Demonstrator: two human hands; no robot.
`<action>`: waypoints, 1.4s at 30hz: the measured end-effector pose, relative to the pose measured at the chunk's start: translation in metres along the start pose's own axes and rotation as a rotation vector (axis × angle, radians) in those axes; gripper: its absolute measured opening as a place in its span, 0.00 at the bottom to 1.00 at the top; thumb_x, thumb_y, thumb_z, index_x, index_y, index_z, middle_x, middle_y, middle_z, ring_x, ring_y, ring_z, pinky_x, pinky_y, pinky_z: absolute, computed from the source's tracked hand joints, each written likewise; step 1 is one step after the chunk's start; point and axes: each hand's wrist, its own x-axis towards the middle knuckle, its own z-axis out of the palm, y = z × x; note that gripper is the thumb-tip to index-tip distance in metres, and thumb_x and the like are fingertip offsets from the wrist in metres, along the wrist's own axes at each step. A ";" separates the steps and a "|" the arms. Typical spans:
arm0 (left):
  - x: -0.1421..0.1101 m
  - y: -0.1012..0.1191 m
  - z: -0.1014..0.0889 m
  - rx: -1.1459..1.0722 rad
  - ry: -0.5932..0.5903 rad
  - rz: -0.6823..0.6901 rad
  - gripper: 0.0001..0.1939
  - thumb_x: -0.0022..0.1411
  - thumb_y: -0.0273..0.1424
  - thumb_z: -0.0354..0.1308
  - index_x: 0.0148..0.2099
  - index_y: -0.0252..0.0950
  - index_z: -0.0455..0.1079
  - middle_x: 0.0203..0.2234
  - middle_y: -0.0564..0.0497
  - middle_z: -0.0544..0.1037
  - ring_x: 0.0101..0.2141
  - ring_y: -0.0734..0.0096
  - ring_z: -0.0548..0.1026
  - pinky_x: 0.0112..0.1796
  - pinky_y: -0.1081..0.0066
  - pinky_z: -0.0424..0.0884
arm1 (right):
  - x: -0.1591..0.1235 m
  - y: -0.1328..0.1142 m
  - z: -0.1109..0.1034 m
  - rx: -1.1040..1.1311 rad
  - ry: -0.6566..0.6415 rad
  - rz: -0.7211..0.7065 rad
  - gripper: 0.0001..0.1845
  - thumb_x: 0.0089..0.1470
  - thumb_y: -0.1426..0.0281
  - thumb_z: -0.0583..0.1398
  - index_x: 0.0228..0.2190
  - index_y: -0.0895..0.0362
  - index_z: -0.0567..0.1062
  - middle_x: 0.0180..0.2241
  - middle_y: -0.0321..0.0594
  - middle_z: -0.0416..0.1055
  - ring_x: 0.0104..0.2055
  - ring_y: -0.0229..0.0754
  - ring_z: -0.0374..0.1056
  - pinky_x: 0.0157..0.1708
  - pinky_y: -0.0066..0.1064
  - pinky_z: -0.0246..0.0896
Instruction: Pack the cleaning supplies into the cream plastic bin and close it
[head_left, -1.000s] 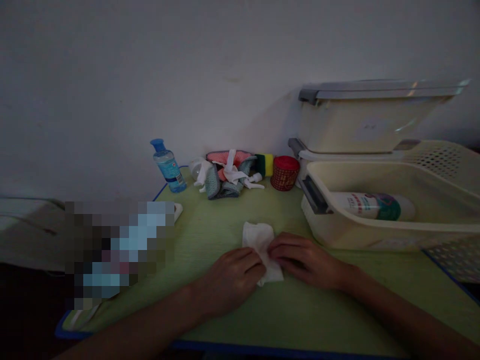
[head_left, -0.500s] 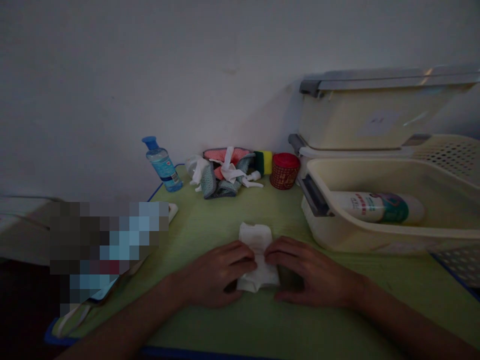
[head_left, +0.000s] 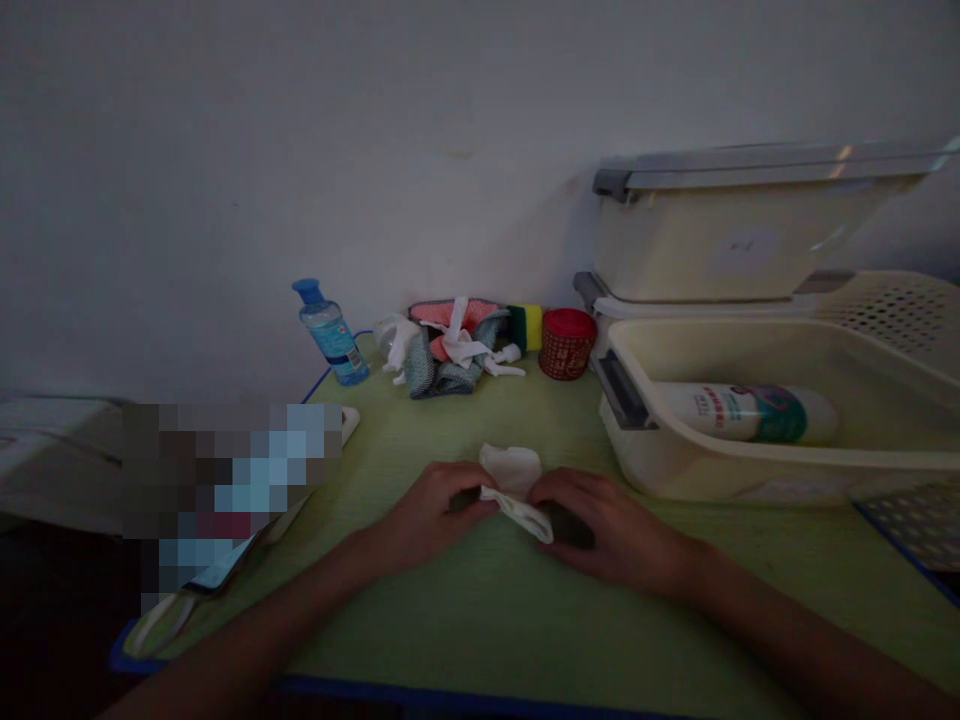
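A small piece of white cloth (head_left: 513, 465) lies on the green tabletop (head_left: 450, 640) in front of me; I cannot tell if it is fabric or soft paper. Its near end is lifted and folded up toward the far end, so the edge shows as a loop. My left hand (head_left: 439, 512) pinches the left corner of that raised end between thumb and fingers. On the other side, my right hand (head_left: 600, 520) grips the right corner, fingers behind and thumb in front.
Along the wall stand a blue bottle (head_left: 330, 332), crumpled mesh cloths (head_left: 442, 372), a yellow-green sponge (head_left: 531, 328) and a red-lidded container (head_left: 568, 345). To the right, a cream bin (head_left: 720, 478) holds a white spray can (head_left: 742, 411), with a lidded box (head_left: 697, 240) behind. A blurred flat item (head_left: 255, 500) lies left.
The white cloth's near end, flat on the table before, is now lifted and folded away from me. Both hands have turned and closed on its corners.
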 end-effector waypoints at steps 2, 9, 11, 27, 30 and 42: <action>0.005 -0.001 0.000 -0.091 -0.006 -0.111 0.11 0.57 0.33 0.50 0.32 0.31 0.70 0.24 0.52 0.73 0.26 0.74 0.69 0.28 0.75 0.63 | 0.001 0.002 0.001 0.028 0.025 0.009 0.12 0.49 0.73 0.59 0.38 0.59 0.69 0.36 0.41 0.71 0.38 0.39 0.67 0.38 0.29 0.60; 0.028 -0.014 -0.002 -0.348 -0.064 -0.291 0.11 0.51 0.34 0.54 0.30 0.29 0.69 0.21 0.54 0.70 0.23 0.76 0.65 0.26 0.75 0.60 | 0.007 0.001 0.000 0.150 0.088 0.120 0.05 0.51 0.71 0.57 0.32 0.59 0.69 0.27 0.36 0.69 0.28 0.35 0.64 0.28 0.25 0.56; 0.033 -0.018 -0.003 -0.386 -0.058 -0.336 0.12 0.49 0.36 0.55 0.29 0.29 0.69 0.19 0.55 0.69 0.21 0.77 0.64 0.24 0.76 0.59 | 0.010 0.001 0.001 0.228 0.114 0.175 0.04 0.51 0.71 0.56 0.31 0.59 0.68 0.25 0.35 0.68 0.26 0.34 0.63 0.27 0.24 0.56; 0.036 -0.012 -0.003 -0.713 0.080 -0.559 0.10 0.45 0.33 0.62 0.28 0.30 0.67 0.20 0.54 0.72 0.22 0.76 0.70 0.26 0.75 0.66 | 0.039 0.011 0.003 0.286 0.156 0.386 0.06 0.53 0.75 0.53 0.24 0.60 0.67 0.21 0.33 0.63 0.23 0.33 0.59 0.24 0.23 0.51; 0.036 -0.011 0.001 -0.697 0.143 -0.551 0.09 0.46 0.31 0.61 0.25 0.31 0.65 0.18 0.56 0.69 0.20 0.77 0.69 0.24 0.75 0.65 | 0.037 0.007 0.005 0.181 0.183 0.384 0.07 0.54 0.75 0.52 0.26 0.60 0.67 0.22 0.35 0.65 0.25 0.35 0.61 0.25 0.24 0.52; 0.033 -0.015 0.009 -0.526 0.244 -0.364 0.09 0.49 0.34 0.54 0.27 0.32 0.65 0.18 0.57 0.66 0.19 0.78 0.65 0.20 0.77 0.60 | 0.040 0.004 0.007 -0.038 0.172 0.336 0.07 0.57 0.75 0.51 0.28 0.60 0.66 0.26 0.39 0.68 0.28 0.36 0.64 0.28 0.26 0.52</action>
